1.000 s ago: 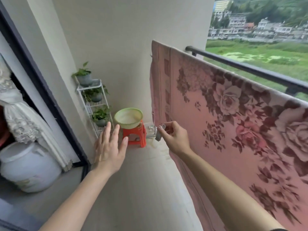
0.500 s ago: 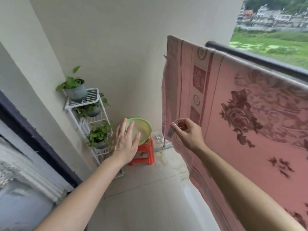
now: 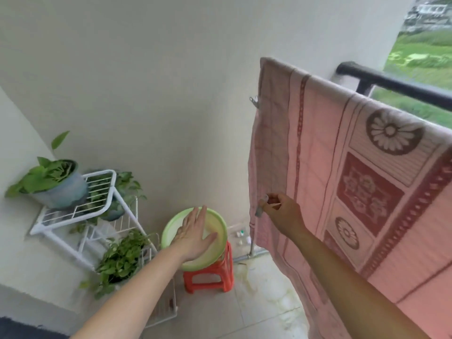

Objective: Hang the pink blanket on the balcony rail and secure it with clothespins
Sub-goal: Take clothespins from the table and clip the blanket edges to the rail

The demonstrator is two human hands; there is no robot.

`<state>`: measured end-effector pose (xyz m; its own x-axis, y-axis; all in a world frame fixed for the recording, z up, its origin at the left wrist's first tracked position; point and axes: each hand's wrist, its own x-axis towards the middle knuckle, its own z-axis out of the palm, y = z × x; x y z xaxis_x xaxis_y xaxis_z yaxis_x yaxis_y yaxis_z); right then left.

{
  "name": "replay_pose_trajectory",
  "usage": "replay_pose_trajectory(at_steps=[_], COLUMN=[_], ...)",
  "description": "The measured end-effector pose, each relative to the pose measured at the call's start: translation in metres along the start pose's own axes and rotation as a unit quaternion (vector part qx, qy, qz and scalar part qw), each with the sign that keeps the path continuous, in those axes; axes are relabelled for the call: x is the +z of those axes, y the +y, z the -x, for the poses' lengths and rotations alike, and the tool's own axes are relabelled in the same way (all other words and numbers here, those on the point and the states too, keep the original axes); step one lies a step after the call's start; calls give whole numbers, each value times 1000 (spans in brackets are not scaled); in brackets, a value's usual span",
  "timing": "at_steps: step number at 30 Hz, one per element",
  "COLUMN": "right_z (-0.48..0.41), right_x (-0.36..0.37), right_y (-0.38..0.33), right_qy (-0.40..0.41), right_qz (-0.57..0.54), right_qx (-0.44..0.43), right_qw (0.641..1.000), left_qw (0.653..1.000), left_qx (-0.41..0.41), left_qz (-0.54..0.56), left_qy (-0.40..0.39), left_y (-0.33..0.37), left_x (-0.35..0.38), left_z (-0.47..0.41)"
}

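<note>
Change over the last second: the view has swung toward the wall end of the balcony. The right grip [image 3: 281,215] has kept its peg and stayed at the hanging side edge of the pink flower-patterned woven blanket [image 3: 354,192]. The left grip [image 3: 195,237] has drifted from beside the pale green round plastic basin [image 3: 220,217] to in front of it.

Right grip: thumb and fingers pinch a small grey clothespin [image 3: 258,211], which hangs below the fingertips. Left grip: fingers straight, holding nothing; whether it touches the basin cannot be told.

Blanket: draped over the black metal balcony rail [image 3: 403,86], up and right of the right grip. A small metal clip [image 3: 254,101] shows at the blanket edge straight above the right grip; whether it bites the cloth cannot be told.

Judgement: hanging done, pinning in hand, this peg not yet on.

Room: open air, then bare wall, left of the right grip. Under the left grip are the basin and an orange plastic stool [image 3: 208,275]. Further left is a white wire plant rack [image 3: 100,189] – crowded low, free high
</note>
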<state>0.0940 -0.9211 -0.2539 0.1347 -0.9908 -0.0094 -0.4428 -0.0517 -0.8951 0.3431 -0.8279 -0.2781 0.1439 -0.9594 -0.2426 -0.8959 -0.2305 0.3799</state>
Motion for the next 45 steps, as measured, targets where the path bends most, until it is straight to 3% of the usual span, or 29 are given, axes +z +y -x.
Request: replay_pose_trajectory(at_steps=[8, 16, 21, 24, 28, 31, 39, 41, 45], right_z=[-133, -185, -212, -221, -227, -236, -248, -251, -257], right_x=[13, 36, 46, 51, 55, 54, 54, 52, 48], right_y=[6, 32, 20, 11, 4, 0, -24, -33, -48], right_qy=[-4, 46, 94, 124, 138, 137, 133, 144, 163], right_qz=[18, 45, 46, 39, 53, 69, 85, 85, 84], right_qx=[36, 145, 187, 198, 211, 215, 181, 165, 144], right_qw=[999, 987, 977, 971, 966, 964, 971, 972, 972], left_qw=[969, 925, 834, 755, 730, 690, 746, 734, 692], left_qx=[-47, -8, 47, 104, 91, 103, 144, 144, 193], left_qz=[242, 349, 468, 508, 492, 523, 542, 567, 560], left_qy=[-21, -150, -288, -401, -466, -490, -359, -345, -412], left_y=[3, 40, 102, 129, 128, 122, 118, 108, 91], left_x=[-21, -12, -34, -39, -28, -25, -11, -5, 17], left_z=[-164, -343, -426, -444, -450, -458, -462, -460, -459])
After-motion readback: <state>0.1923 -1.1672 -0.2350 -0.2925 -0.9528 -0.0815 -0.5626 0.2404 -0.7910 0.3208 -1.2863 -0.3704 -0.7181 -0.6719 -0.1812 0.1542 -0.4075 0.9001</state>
